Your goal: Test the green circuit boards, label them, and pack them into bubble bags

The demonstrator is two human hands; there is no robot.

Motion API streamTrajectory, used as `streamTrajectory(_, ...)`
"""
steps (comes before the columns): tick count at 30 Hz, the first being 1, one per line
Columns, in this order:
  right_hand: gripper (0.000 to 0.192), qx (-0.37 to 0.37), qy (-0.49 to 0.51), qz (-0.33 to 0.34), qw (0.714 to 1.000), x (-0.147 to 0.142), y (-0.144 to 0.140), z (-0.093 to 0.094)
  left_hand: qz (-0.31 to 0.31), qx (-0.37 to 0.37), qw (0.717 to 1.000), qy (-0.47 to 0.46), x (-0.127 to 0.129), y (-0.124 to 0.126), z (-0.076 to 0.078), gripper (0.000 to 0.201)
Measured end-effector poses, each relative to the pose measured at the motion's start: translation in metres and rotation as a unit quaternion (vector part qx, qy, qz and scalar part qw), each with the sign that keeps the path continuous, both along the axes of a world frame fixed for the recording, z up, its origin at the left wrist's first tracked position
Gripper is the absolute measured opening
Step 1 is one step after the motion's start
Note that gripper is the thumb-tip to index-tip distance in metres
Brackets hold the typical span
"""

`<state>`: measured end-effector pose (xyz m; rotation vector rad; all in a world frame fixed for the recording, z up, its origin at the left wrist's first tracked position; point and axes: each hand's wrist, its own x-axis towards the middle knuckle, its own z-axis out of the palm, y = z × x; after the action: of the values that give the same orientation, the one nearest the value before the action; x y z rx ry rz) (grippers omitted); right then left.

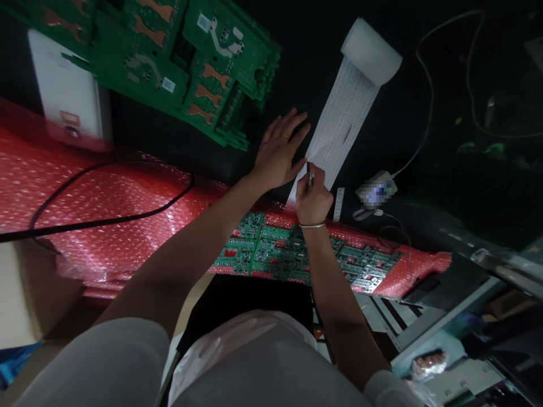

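Stretching in from the far left, red bubble wrap (127, 198) lines the near edge of the dark table (305, 51), with a black cable (106, 221) looping over it. A white box (63, 79) stands just beyond, partly beneath green circuit boards (156, 62) stacked at an angle. Right of the stack, the left hand (278, 152) grips nothing; its fingers are spread, its thumb at the left edge of a white sheet (339, 113). That sheet slants across the table, from the red wrap up to its roll (373, 51). The right hand (314, 198) sits over the sheet's lower part, clenched around a slim tool (310, 180). Nearer the body, populated green boards (275, 249) lie on the wrap. Farther right come a narrow white strip (339, 203), then a small device (376, 191) with a pale cable (430, 102).
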<state>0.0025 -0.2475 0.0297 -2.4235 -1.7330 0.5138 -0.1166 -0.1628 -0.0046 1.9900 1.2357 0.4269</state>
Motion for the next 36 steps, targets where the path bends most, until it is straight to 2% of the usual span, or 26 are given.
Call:
streamTrajectory(9,0.040,-0.043,-0.030,0.010,0.999,-0.003,0.003,0.003,0.007,-0.008,1.000,0.005,0.001,0.000,0.003,0.073)
streamTrajectory(14,0.040,-0.027,-0.031,0.009,0.999,-0.005,-0.003,0.003,0.007,-0.004,1.000,0.010,0.002,0.000,0.004,0.070)
streamTrajectory(25,0.042,-0.032,-0.016,0.000,0.999,-0.008,-0.014,0.006,0.011,-0.017,1.000,0.001,0.002,0.000,0.000,0.080)
streamTrajectory(36,0.040,-0.050,-0.031,0.004,0.998,-0.010,-0.022,0.009,0.010,-0.028,0.999,-0.012,0.002,0.001,-0.004,0.077)
